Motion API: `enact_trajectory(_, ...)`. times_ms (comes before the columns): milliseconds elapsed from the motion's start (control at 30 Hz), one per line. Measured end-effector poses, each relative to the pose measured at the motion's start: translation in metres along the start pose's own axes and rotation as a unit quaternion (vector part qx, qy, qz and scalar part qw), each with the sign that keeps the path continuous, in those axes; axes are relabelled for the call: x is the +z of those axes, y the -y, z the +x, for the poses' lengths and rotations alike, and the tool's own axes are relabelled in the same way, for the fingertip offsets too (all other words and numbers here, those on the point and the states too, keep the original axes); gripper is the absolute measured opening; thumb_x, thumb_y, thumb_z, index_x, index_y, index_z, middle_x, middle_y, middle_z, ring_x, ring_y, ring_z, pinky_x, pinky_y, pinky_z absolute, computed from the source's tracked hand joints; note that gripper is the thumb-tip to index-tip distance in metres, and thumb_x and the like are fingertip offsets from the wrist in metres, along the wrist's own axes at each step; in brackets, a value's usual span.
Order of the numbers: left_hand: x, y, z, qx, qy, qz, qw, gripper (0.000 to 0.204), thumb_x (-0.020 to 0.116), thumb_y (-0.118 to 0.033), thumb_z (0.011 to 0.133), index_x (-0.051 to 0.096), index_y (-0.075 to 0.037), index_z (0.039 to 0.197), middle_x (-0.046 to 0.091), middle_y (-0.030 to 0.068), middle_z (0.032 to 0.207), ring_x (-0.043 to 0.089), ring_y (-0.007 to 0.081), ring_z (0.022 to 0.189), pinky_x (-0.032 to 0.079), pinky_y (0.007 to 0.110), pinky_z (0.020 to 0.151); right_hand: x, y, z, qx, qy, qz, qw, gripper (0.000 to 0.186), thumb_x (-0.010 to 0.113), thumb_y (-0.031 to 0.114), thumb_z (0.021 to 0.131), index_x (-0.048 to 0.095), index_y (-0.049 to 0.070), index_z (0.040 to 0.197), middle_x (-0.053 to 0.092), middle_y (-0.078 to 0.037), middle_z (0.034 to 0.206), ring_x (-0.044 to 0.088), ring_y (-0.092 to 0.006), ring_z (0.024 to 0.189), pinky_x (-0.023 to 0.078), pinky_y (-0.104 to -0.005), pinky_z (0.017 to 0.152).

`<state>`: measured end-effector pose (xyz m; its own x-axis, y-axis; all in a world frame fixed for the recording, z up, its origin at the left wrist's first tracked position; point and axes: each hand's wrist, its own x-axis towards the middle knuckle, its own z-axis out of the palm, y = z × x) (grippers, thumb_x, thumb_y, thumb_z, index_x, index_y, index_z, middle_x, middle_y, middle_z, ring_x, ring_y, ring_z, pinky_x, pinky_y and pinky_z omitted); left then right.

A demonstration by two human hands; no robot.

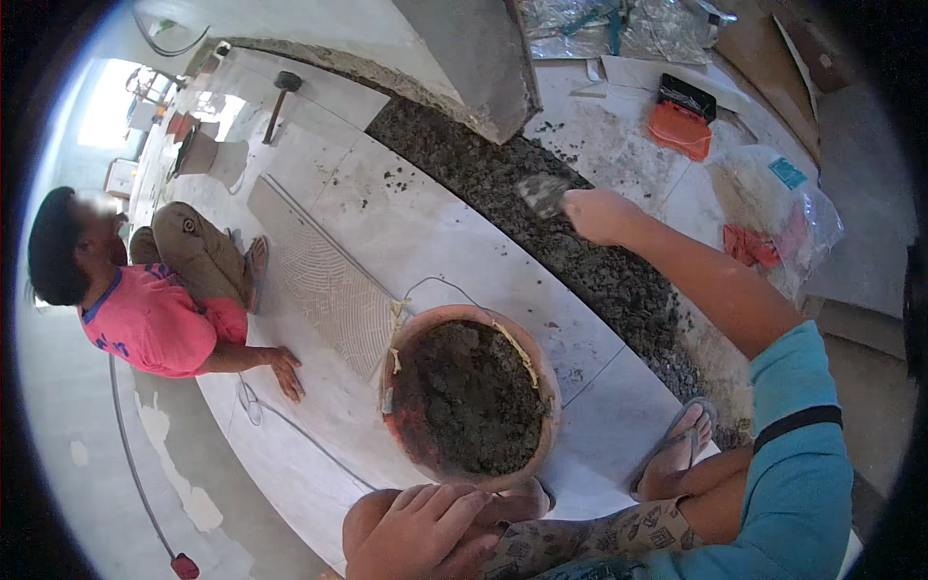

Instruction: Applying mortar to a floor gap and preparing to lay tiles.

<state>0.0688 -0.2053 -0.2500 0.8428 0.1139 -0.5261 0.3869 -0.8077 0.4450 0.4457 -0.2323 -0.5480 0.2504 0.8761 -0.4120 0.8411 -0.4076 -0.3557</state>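
Note:
My right hand [601, 215] is closed around the handle of a trowel [543, 194], its blade smeared with mortar. The blade is over a dark strip of loose, crumbly mortar [440, 159] between the floor tiles and the wall. Fingers stretched, my left hand [425, 527] lies over my bent knee and holds nothing. In front of my knees stands a round reddish tub [549, 411], with damp grey mortar [469, 391] inside and cord tied at its rim.
A person in a pink shirt [159, 324] squats at the left, one hand on the tiles, beside a slab with combed adhesive [329, 290]. A mallet [280, 101] lies farther off. An orange case [680, 130] and a plastic bag [807, 217] lie right. A thin cable [309, 440] crosses the floor.

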Motion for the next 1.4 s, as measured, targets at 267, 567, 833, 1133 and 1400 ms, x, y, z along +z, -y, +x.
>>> enact_trajectory(267, -0.001, -0.002, -0.001, -0.029, 0.023, 0.044, 0.998, 0.047, 0.058, -0.041, 0.092, 0.057, -0.005, 0.122, 0.063, 0.0145, 0.119, 0.062, 0.0353, 0.106, 0.051, 0.043, 0.086, 0.0, -0.018, -0.131, 0.106, -0.053, 0.157, 0.98, 0.028, 0.044, 0.026, 0.094, 0.06, 0.004, 0.101, 0.065, -0.027, 0.09, 0.063, -0.0454, 0.088, 0.05, -0.0533, 0.079)
enact_trajectory(567, 0.007, 0.002, -0.004, -0.047, 0.043, 0.018, 0.998, 0.047, 0.061, -0.033, 0.092, 0.055, -0.001, 0.125, 0.06, 0.0209, 0.121, 0.058, 0.0404, 0.11, 0.049, 0.044, 0.091, -0.036, -0.061, -0.198, 0.169, 0.082, 0.2, 0.962, 0.039, 0.049, 0.028, 0.094, 0.057, 0.006, 0.125, 0.067, -0.02, 0.087, 0.066, -0.0357, 0.082, 0.053, -0.0423, 0.077)
enact_trajectory(833, 0.009, 0.008, 0.008, -0.098, 0.088, -0.066, 0.989, 0.047, 0.065, -0.029, 0.089, 0.053, 0.003, 0.122, 0.06, 0.0267, 0.115, 0.057, 0.0456, 0.107, 0.045, 0.048, 0.093, 0.069, -0.052, -0.229, 0.037, -0.147, 0.183, 0.971, 0.044, 0.053, 0.017, 0.091, 0.054, 0.011, 0.135, 0.063, -0.024, 0.099, 0.064, -0.0407, 0.088, 0.053, -0.0453, 0.078)
enact_trajectory(1133, 0.012, 0.016, 0.015, -0.111, 0.096, -0.079, 0.986, 0.045, 0.065, -0.025, 0.091, 0.052, 0.005, 0.121, 0.06, 0.0264, 0.114, 0.058, 0.0434, 0.108, 0.046, 0.045, 0.093, 0.09, -0.014, -0.256, 0.195, -0.036, 0.181, 0.963, 0.047, 0.051, 0.018, 0.094, 0.049, 0.025, 0.141, 0.06, -0.02, 0.1, 0.063, -0.0401, 0.09, 0.052, -0.0502, 0.076)
enact_trajectory(1400, 0.012, 0.019, 0.012, -0.128, 0.096, -0.064, 0.985, 0.045, 0.063, -0.023, 0.091, 0.052, 0.003, 0.125, 0.059, 0.0242, 0.119, 0.057, 0.0415, 0.111, 0.045, 0.044, 0.095, 0.087, -0.045, -0.293, 0.103, -0.005, 0.209, 0.973, 0.046, 0.054, 0.019, 0.091, 0.053, 0.019, 0.137, 0.062, -0.023, 0.105, 0.062, -0.04, 0.088, 0.051, -0.0504, 0.074)
